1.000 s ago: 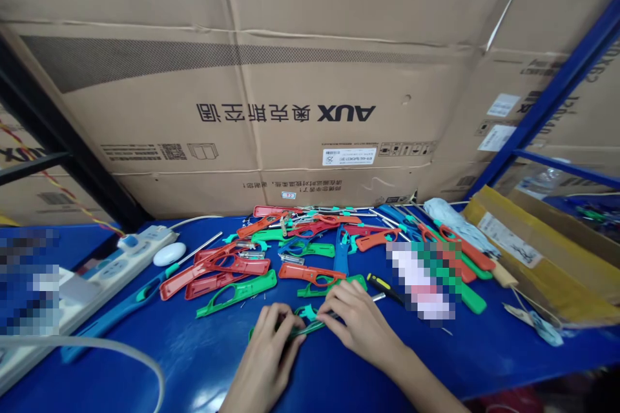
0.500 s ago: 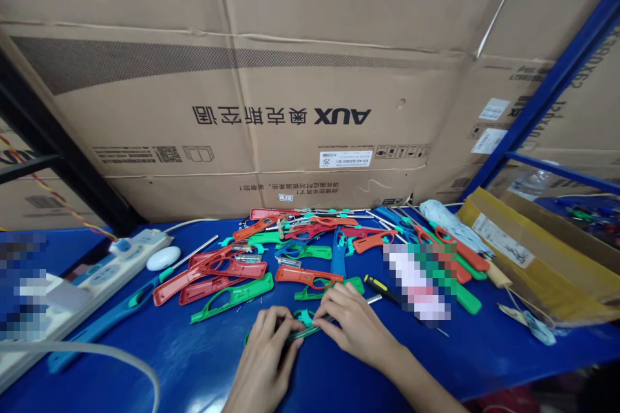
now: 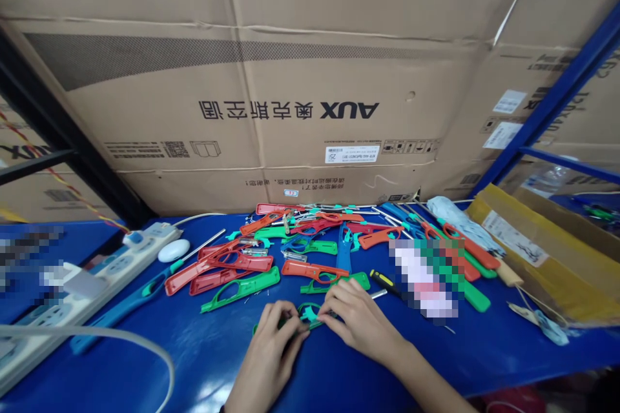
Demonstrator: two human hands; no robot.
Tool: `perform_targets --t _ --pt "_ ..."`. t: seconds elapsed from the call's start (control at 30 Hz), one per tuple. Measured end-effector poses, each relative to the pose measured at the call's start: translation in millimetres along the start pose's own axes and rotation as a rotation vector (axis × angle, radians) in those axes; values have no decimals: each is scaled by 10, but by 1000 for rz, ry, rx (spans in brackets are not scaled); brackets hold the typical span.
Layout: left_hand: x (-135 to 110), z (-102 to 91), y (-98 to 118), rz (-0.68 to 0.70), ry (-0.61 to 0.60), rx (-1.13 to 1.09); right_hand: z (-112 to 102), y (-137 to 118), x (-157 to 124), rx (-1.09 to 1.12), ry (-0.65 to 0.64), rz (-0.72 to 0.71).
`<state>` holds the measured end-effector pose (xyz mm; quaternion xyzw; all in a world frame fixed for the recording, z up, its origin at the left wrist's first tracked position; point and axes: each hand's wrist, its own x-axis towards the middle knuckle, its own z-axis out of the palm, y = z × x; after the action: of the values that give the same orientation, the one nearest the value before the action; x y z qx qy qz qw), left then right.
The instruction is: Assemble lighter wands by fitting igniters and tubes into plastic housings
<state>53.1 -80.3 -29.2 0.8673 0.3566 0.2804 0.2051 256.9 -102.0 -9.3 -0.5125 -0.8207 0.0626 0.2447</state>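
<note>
Green casing (image 3: 316,324), teal piece (image 3: 309,314) inside, in the clamped grip of left hand (image 3: 272,343) and right hand (image 3: 356,317); carton (image 3: 557,274) farther right.

Open room is left on the near part of the counter (image 3: 203,352), between the grey cable (image 3: 162,352) and the left hand (image 3: 274,348). Forward passage is blocked by scattered plastic casings (image 3: 312,269) and, behind them, cardboard (image 3: 285,64). Beyond the right hand (image 3: 356,319), a yellow-and-black handle (image 3: 382,279) must be skirted; nearer, space is left.
</note>
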Motion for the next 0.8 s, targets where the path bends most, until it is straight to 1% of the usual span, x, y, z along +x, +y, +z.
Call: perform_targets --t 0.23,0.37,0.53,0.67,0.8 --pt "-8 -20 40 18 2 27 20 16 -15 16 4 -6" --pt "-31 2 21 -3 -6 11 15 26 -11 20 -16 -19" --pt "-45 27 1 -25 20 -12 26 -2 -12 -13 -33 -26" --pt "-43 -13 39 -15 13 4 35 -41 -6 -32 -47 -1" --pt "-49 -66 74 -21 2 16 47 -48 -5 -30 -54 -41"
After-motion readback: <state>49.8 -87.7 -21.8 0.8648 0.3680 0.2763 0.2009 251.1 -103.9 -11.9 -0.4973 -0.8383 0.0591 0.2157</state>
